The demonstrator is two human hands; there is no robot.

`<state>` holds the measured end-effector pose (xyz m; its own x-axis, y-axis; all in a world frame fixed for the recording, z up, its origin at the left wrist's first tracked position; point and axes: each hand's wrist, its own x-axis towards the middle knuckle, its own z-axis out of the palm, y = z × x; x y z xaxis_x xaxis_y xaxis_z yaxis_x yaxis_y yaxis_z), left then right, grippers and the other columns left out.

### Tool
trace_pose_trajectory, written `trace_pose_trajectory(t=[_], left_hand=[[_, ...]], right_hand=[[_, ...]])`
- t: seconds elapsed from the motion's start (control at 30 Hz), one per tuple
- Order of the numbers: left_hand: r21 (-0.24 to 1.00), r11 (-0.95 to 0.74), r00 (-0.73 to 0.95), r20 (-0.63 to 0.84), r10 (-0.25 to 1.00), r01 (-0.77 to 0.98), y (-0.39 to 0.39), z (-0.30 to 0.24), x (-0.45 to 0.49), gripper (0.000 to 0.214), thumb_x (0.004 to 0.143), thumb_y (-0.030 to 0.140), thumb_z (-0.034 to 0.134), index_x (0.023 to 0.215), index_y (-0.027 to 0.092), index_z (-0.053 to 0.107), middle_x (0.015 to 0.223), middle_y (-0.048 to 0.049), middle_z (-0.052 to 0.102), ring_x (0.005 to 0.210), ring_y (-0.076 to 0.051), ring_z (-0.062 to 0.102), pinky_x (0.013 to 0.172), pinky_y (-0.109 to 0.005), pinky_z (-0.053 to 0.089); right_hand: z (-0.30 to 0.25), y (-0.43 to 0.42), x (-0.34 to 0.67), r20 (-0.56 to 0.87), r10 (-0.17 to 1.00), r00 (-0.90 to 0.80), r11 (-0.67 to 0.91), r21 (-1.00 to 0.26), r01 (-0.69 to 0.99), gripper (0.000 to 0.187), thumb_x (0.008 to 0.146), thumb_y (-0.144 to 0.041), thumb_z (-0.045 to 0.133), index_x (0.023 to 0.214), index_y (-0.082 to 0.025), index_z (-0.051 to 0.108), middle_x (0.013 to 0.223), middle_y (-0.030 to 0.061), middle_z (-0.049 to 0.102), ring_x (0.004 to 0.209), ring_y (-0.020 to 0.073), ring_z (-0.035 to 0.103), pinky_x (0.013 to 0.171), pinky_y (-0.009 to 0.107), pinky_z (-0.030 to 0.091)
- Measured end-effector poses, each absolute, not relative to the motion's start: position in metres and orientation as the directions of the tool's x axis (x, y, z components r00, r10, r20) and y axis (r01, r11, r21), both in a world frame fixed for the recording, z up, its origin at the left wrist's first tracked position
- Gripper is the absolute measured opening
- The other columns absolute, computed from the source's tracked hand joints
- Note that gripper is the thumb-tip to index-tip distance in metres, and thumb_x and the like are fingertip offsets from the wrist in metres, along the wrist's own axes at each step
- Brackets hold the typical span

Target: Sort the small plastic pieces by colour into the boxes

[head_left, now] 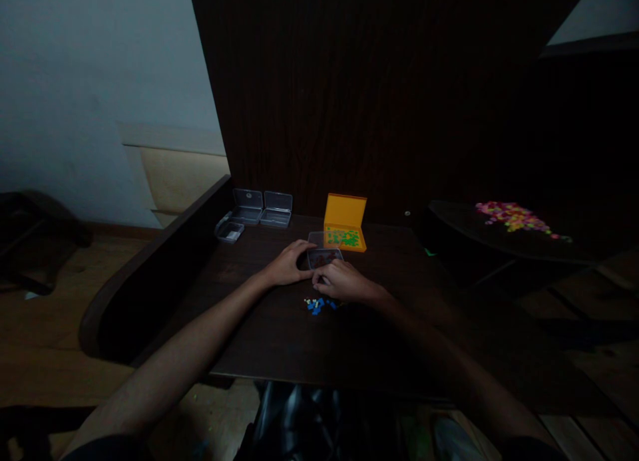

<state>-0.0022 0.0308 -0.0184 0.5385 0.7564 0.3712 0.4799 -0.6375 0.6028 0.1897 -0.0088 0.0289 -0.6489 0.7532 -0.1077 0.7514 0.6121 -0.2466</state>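
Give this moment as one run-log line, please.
left hand: on clear case | right hand: at its near edge | blue pieces: near right hand | orange case: open

Left hand [288, 265] curled, palm-down; right hand [342, 281] close beside, fingers seemingly pinched.

Just beyond the fingers [299, 249], an orange box [345, 214] holds green pieces [343, 237]; blue pieces [315, 305] lie just behind them on the dark brown table [279, 344].

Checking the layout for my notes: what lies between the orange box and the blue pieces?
Head view: a small clear box, with the right hand at its near edge.
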Motion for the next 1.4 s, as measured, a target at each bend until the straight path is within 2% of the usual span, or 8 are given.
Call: trace_pose_trajectory(t=[0.27, 0.43, 0.6, 0.8, 1.0, 1.17, 1.4], left_hand=[[0.614, -0.636, 0.539, 0.372, 0.755, 0.467, 0.031, -0.019, -0.002, 0.058, 0.072, 0.033, 0.074, 0.125, 0.018, 0.054, 0.121, -0.0109, 0.056, 0.116, -0.027, 0.055, 0.102, -0.043, 0.044], [0.624, -0.61, 0.524, 0.349, 0.777, 0.489, 0.03, -0.018, -0.002, 0.062, 0.07, 0.041, 0.075, 0.125, 0.019, 0.054, 0.121, -0.011, 0.056, 0.116, -0.028, 0.055, 0.102, -0.046, 0.044], [0.621, -0.603, 0.524, 0.338, 0.782, 0.5, 0.028, -0.015, -0.001, 0.062, 0.071, 0.041, 0.075, 0.125, 0.019, 0.054, 0.121, -0.0114, 0.057, 0.115, -0.028, 0.055, 0.101, -0.045, 0.045], [0.621, -0.596, 0.52, 0.33, 0.788, 0.509, 0.027, -0.013, -0.002, 0.062, 0.071, 0.043, 0.074, 0.125, 0.019, 0.054, 0.122, -0.0114, 0.057, 0.116, -0.029, 0.055, 0.102, -0.046, 0.044], [0.62, -0.601, 0.529, 0.328, 0.783, 0.505, 0.029, -0.015, -0.001, 0.062, 0.071, 0.042, 0.074, 0.125, 0.017, 0.054, 0.122, -0.0122, 0.056, 0.116, -0.029, 0.055, 0.102, -0.046, 0.044], [0.62, -0.6, 0.527, 0.329, 0.784, 0.506, 0.029, -0.016, -0.002, 0.062, 0.071, 0.041, 0.075, 0.125, 0.018, 0.054, 0.123, -0.0115, 0.055, 0.116, -0.028, 0.055, 0.102, -0.044, 0.045], [0.623, -0.595, 0.527, 0.322, 0.787, 0.508, 0.028, -0.015, -0.002, 0.063, 0.072, 0.042, 0.074, 0.125, 0.016, 0.053, 0.123, -0.0123, 0.056, 0.116, -0.028, 0.055, 0.103, -0.045, 0.044]], right_hand=[[0.03, -0.004, 0.196, -0.046, 0.757, -0.652, 0.607, -0.322, 0.727, 0.016, 0.083, -0.022, 0.059, 0.089, -0.019, 0.073, 0.078, 0.0025, 0.068, 0.071, 0.0133, 0.056, 0.063, 0.022, 0.033], [0.043, 0.013, 0.21, 0.021, 0.815, -0.578, 0.544, -0.37, 0.753, 0.016, 0.083, -0.018, 0.057, 0.088, -0.015, 0.072, 0.071, 0.001, 0.064, 0.062, 0.0103, 0.051, 0.06, 0.021, 0.031], [0.04, 0.032, 0.209, 0.035, 0.882, -0.47, 0.462, -0.257, 0.849, 0.019, 0.084, -0.019, 0.054, 0.086, -0.015, 0.073, 0.074, 0.0037, 0.068, 0.069, 0.014, 0.057, 0.061, 0.022, 0.033], [0.034, 0.041, 0.198, -0.015, 0.91, -0.415, 0.407, -0.165, 0.898, 0.023, 0.085, -0.021, 0.052, 0.09, -0.016, 0.073, 0.089, 0.0075, 0.073, 0.083, 0.0182, 0.064, 0.066, 0.024, 0.038], [0.033, 0.042, 0.198, -0.039, 0.918, -0.395, 0.385, -0.152, 0.91, 0.022, 0.084, -0.022, 0.054, 0.091, -0.018, 0.074, 0.093, 0.007, 0.073, 0.087, 0.0187, 0.064, 0.068, 0.024, 0.04], [0.037, 0.041, 0.202, -0.041, 0.909, -0.415, 0.404, -0.156, 0.901, 0.024, 0.084, -0.022, 0.052, 0.089, -0.018, 0.074, 0.088, 0.0062, 0.073, 0.084, 0.0188, 0.065, 0.065, 0.024, 0.04], [0.042, 0.038, 0.211, -0.048, 0.869, -0.492, 0.478, -0.17, 0.862, 0.032, 0.083, -0.019, 0.051, 0.105, -0.02, 0.074, 0.093, 0.0054, 0.074, 0.085, 0.0185, 0.065, 0.071, 0.025, 0.043]])
